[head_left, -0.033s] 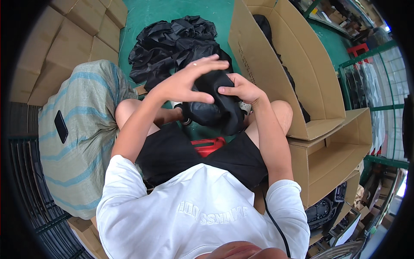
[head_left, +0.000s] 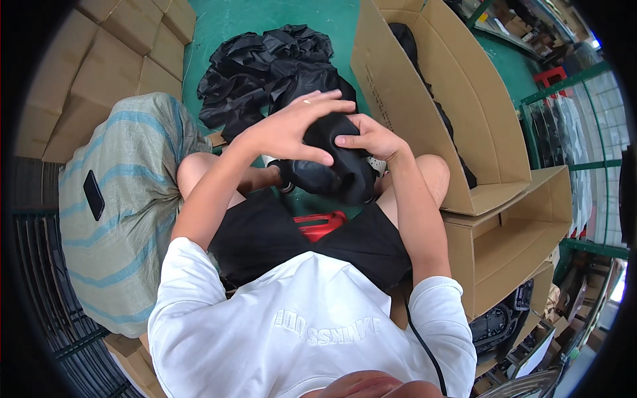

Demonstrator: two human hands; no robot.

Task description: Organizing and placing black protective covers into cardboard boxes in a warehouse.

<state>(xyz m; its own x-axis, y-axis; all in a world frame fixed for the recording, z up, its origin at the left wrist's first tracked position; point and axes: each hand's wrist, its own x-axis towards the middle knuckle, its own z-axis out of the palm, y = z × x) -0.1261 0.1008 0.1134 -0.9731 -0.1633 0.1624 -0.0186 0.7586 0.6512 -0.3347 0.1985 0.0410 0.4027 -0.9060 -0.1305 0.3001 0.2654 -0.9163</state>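
Note:
Between my knees is a bunched piece of smooth black fabric [head_left: 342, 174], partly hidden by my hands. My right hand [head_left: 377, 137] grips its upper right side, thumb on the near face and fingers behind. Curved over its upper left is my left hand [head_left: 286, 131], with a ring on one finger. The left thumb and fingers are spread wide apart, close to the fabric; whether they touch it is hard to see. More crumpled black fabric [head_left: 249, 69] lies on the green floor beyond my hands.
A tall open cardboard box [head_left: 388, 73] with black material inside stands at right, above another open box [head_left: 517, 232]. To the left sits a bulging striped woven sack [head_left: 133, 199] with a phone [head_left: 94, 194] on it. Stacked cartons [head_left: 99, 73] rise behind. A red stool [head_left: 320, 225] shows beneath me.
My left hand has come down slightly, nearer to the fabric bundle. The bundle's lower end has shifted up a little; my right hand keeps its grip in place.

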